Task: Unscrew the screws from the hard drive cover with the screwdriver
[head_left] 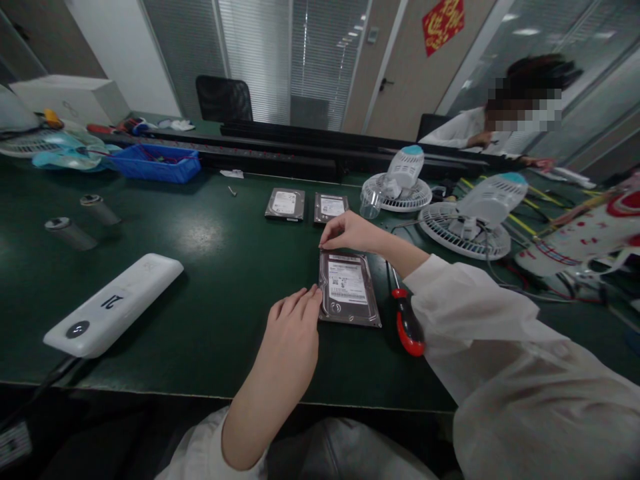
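A hard drive [349,288] lies label up on the green table [210,280] in front of me. My left hand [294,327] rests flat beside it, fingers stretched out, fingertips touching the drive's left edge. My right hand [350,232] hovers at the drive's far left corner with thumb and fingers pinched together; what they pinch is too small to make out. A red-handled screwdriver [407,320] lies just right of the drive, under my right sleeve.
Two more hard drives [285,203] [331,207] lie farther back. A white power bank [116,303] sits left, two metal cylinders [70,233] beyond it, a blue bin [157,163] at back left. Disassembled fans [467,220] and cables crowd the right. Another person [500,127] sits across.
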{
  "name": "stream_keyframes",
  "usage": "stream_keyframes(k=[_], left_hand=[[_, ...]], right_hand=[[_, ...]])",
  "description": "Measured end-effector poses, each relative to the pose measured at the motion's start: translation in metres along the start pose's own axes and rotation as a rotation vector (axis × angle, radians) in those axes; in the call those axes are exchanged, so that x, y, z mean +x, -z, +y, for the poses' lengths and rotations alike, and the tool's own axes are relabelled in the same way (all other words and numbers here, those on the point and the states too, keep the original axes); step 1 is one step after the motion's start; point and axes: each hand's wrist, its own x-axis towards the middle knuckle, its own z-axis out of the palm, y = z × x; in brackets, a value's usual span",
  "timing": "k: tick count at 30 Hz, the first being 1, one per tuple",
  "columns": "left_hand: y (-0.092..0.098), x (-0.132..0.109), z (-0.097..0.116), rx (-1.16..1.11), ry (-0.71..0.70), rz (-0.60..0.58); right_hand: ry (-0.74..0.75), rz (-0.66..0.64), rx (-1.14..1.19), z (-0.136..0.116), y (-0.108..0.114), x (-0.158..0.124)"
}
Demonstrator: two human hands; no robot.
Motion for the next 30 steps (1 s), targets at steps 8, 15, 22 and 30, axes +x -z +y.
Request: stream_keyframes(k=[8,15,22,30], left_hand=[[0.001,0.0,0.0,-0.028,0.003,0.002],[0.003,0.0,0.002,-0.012,0.017,-0.002],[0.005,-0.001,0.006,0.03,0.051,-0.014],[0.008,-0.001,0.006,0.029,0.033,-0.003]], right_hand=[[-0.201,0.069,-0.517,-0.034,0.038,-0.066],[-0.476,-0.121,-0.895,-0.046,-0.002,-0.191],[-0.551,0.023,-0.68,-0.034,-0.055,-0.232],[-0.474,0.215,-0.616,-0.018,-0.061,-0.233]])
